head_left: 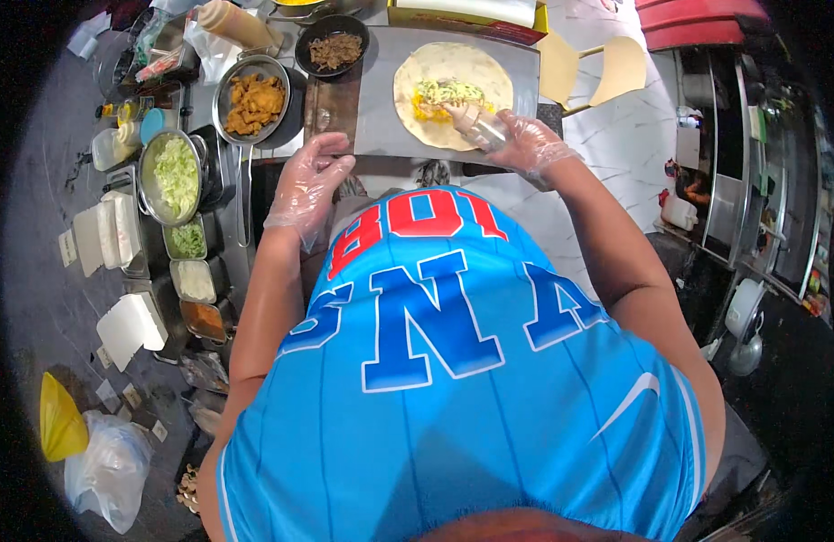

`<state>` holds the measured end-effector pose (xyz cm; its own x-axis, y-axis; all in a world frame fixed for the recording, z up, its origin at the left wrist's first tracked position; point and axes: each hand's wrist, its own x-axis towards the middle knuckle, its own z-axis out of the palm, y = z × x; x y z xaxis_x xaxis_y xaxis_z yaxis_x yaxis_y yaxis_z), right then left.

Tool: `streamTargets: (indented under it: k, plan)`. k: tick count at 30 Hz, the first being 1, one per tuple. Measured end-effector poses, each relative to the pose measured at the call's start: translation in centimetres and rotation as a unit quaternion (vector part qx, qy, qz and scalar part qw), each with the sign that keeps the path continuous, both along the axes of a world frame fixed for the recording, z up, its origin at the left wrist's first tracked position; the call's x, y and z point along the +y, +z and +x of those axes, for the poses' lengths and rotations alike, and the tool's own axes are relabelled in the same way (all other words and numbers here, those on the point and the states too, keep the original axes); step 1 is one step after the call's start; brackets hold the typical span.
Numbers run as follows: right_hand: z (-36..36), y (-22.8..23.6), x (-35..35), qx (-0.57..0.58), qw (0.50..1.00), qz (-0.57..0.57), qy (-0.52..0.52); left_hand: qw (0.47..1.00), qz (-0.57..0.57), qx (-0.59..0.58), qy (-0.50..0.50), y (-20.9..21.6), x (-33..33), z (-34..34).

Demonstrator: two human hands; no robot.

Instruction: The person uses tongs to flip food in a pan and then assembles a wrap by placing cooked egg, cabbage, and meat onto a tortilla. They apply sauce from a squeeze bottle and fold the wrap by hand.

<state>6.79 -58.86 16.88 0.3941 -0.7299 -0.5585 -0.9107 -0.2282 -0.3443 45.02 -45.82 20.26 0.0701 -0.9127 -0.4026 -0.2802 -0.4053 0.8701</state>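
Observation:
A round flatbread [412, 86] lies flat on the grey board [385, 126], topped with shredded greens and yellow filling [455, 90]. My right hand [530, 144], in a clear plastic glove, is closed around a clear squeeze bottle [480, 128]. The bottle is tilted, its pale nozzle pointing at the filling's near edge. My left hand [310, 183], gloved too, hovers in front of the board's left end. Its fingers are loosely bent and apart, with nothing in them. Nearest to it are a strainer of fried pieces [254, 102] and the board's brown left part [331, 113].
A black bowl of shredded meat [334, 52] stands at the board's far left. Leftward are a bowl of chopped lettuce [176, 177], metal tubs [205, 321] and a sauce bottle [232, 23]. A yellow box [471, 25] lies behind the board, a wooden chair [615, 70] to its right.

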Motion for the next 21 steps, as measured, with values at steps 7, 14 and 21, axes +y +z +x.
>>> streamTargets:
  k: [7,14,21]
  plan:
    - [2.7,2.4,0.4,0.074,0.997,-0.027,0.014,0.999,-0.015,-0.037,-0.011,0.6,2.3,5.4]
    - [5.7,4.1,0.0,0.138,0.990,-0.025,0.021,0.997,-0.018,0.051,0.063,0.8,4.9,9.9]
    - [7.3,3.8,-0.3,0.196,0.980,-0.016,0.029,0.994,-0.018,0.081,0.071,1.1,5.7,11.8]
